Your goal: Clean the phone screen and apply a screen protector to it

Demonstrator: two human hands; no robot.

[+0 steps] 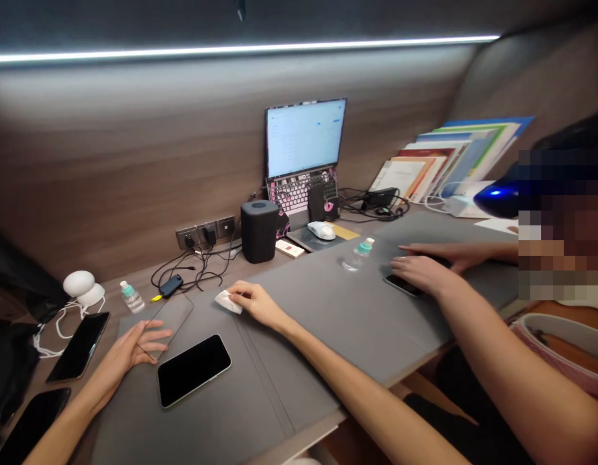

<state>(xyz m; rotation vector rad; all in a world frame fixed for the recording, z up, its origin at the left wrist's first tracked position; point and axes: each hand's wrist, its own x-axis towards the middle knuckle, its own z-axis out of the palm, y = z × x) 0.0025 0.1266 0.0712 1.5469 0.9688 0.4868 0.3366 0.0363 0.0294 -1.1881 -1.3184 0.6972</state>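
Observation:
My left hand [134, 349] lies on the grey desk mat [328, 310] with its fingers pinching the near edge of a thin clear glass sheet [170, 320]. Just in front of it lies a black phone [193, 369], screen up. My right hand [253, 302] is stretched forward, its fingers closed on a small white wipe [226, 301] resting on the mat. A small clear bottle with a teal cap [132, 297] stands behind the glass sheet.
A co-worker's two hands [425, 268] rest on another phone [403, 285] at the right, beside a lying bottle [360, 254]. Behind stand a laptop [303, 148], a black speaker [259, 230], a mouse [321, 230], cables and stacked folders [454, 161]. Two more phones [79, 345] lie far left.

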